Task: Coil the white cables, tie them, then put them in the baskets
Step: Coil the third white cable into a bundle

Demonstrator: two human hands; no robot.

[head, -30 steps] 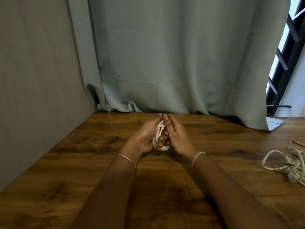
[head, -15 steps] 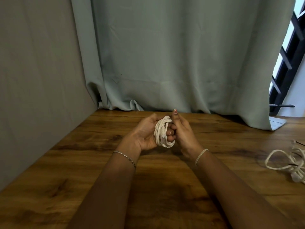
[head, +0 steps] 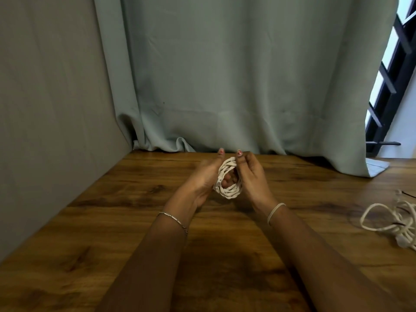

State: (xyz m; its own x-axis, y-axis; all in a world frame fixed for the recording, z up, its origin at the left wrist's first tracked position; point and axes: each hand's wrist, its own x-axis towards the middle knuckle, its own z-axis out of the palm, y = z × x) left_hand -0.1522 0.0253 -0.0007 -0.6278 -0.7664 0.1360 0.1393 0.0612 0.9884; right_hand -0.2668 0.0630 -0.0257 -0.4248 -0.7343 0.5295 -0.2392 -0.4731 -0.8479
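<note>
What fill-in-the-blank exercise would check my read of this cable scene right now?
1. The left hand and right hand together hold one ____ white cable.
2. The loose cables lie on the table, to the ____ of both hands.
3. Behind the table hangs a grey-green ____.
4. No ____ for the cables is in view.

Missing words: coiled; right; curtain; basket.

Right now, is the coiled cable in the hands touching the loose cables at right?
Apart: the head view shows bare wooden table between the coiled cable and the loose cables.
</note>
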